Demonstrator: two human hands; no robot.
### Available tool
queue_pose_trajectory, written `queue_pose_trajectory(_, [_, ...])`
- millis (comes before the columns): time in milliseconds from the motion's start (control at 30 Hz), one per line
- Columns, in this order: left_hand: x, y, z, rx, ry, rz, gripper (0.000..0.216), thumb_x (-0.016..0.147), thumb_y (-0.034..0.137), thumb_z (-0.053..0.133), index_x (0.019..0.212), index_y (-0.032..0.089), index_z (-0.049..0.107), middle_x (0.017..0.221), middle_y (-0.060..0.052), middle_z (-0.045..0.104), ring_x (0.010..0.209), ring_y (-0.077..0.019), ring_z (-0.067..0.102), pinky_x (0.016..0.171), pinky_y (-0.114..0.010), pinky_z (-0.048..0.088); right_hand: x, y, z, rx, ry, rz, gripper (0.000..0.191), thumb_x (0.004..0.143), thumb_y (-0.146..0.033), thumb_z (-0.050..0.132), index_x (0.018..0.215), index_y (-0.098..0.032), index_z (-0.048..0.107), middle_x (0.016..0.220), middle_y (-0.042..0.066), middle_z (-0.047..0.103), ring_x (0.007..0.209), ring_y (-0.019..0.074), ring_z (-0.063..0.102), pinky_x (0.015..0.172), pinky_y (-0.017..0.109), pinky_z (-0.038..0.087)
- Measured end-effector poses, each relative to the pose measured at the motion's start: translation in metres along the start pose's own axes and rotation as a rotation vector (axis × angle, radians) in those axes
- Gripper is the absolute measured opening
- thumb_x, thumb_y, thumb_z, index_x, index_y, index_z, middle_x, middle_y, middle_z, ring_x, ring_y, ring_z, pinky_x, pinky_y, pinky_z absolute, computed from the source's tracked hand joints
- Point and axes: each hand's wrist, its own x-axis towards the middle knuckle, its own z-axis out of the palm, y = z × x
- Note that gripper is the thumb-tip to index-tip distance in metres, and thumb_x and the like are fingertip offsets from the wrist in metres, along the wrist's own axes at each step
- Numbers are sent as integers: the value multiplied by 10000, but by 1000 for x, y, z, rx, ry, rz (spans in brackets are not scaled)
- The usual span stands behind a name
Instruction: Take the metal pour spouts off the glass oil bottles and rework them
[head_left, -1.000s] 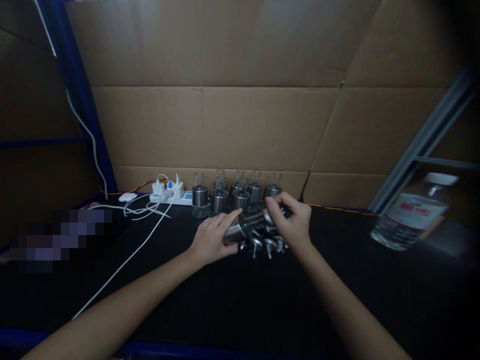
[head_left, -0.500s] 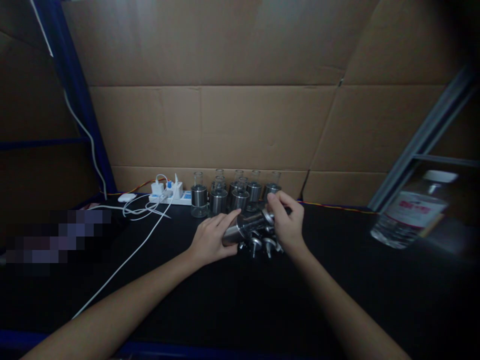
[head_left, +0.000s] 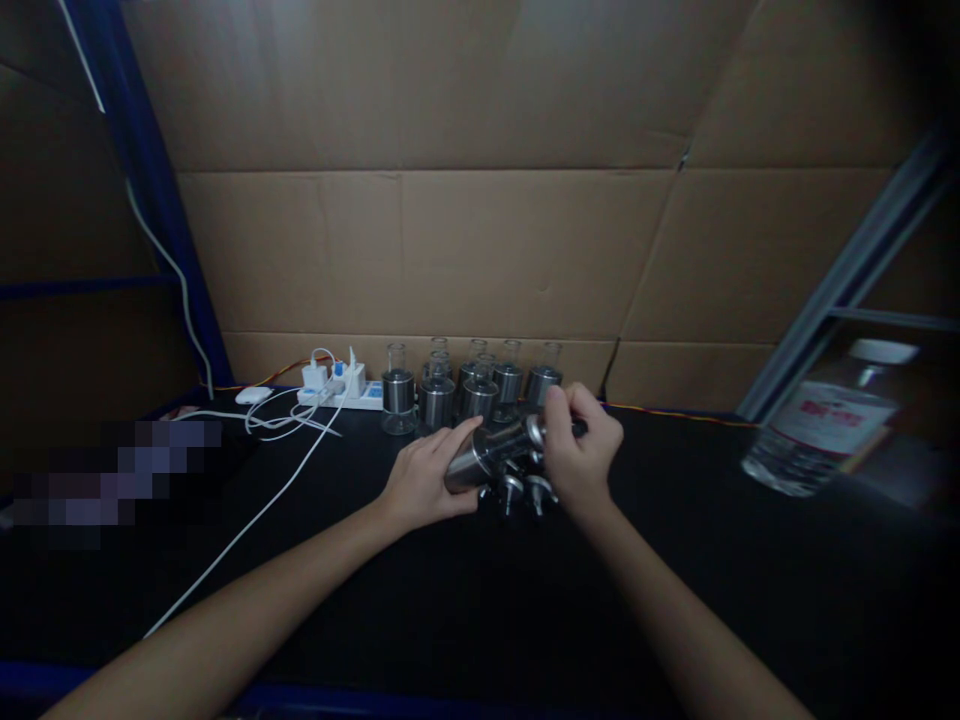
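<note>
My left hand (head_left: 426,476) is wrapped round a steel-sleeved glass bottle (head_left: 487,455), which lies tilted in the air with its mouth toward the right. At that mouth sits a silvery pour spout top (head_left: 535,430) with a dark tip. The fingers of my right hand (head_left: 582,448) are closed on this top, and they partly hide it. Below the held bottle, several loose metal spout tops (head_left: 511,488) lie close together on the black table. Behind my hands stand several similar bottles (head_left: 398,392), upright, with bare glass necks.
A white power strip (head_left: 322,398) with plugs and a tangle of white cables (head_left: 289,425) lies at the back left. Cardboard (head_left: 510,250) walls the rear. On the right stands a large clear labelled jug (head_left: 829,420) by a metal post (head_left: 840,270).
My right hand has turned and shifted slightly to the right at the spout top, its fingers more curled. My left hand and the bottle have barely moved.
</note>
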Motion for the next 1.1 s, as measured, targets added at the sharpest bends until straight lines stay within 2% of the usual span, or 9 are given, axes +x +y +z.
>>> queue_pose_trajectory(133, [0,0,0,-11,-4,3,731,612,334,565,1255,226,236,1020,-30,540,905,-190,537,798,-330,447,1,-7,-7,-231,11,-218,315,764,-237,435,485,-196,295,449,-52,264,405,74,297,441,242,233])
queue_pose_trajectory(233, [0,0,0,-11,3,6,728,612,332,564,1254,223,236,1024,-30,537,911,-187,535,803,-328,446,2,-8,-8,-275,2,-268,310,753,-227,443,483,-198,294,444,-52,256,403,76,300,446,249,228])
queue_pose_trajectory(300, [0,0,1,-16,14,6,727,610,326,565,1252,227,238,1030,-28,536,916,-187,534,808,-328,445,3,-6,-7,-219,-6,-217,318,761,-246,442,483,-197,296,451,-51,264,409,76,302,446,245,236])
queue_pose_trajectory(500, [1,2,2,-17,5,-3,753,602,335,579,1259,230,227,1061,-34,530,936,-197,529,826,-332,437,7,4,1,133,-30,106,338,771,-293,456,478,-183,330,469,-54,296,444,74,305,436,221,255])
queue_pose_trajectory(633, [1,2,3,-19,12,-12,735,609,342,574,1254,224,240,1053,-36,534,925,-195,534,819,-333,440,6,10,7,350,-21,263,331,758,-309,477,486,-180,342,468,-62,296,425,65,292,411,209,246])
queue_pose_trajectory(1100, [1,0,4,-52,45,-20,727,615,327,571,1256,230,240,1078,-38,530,937,-198,534,818,-336,442,7,3,15,594,47,524,305,698,-342,531,517,-194,335,454,-80,295,346,49,282,275,177,220])
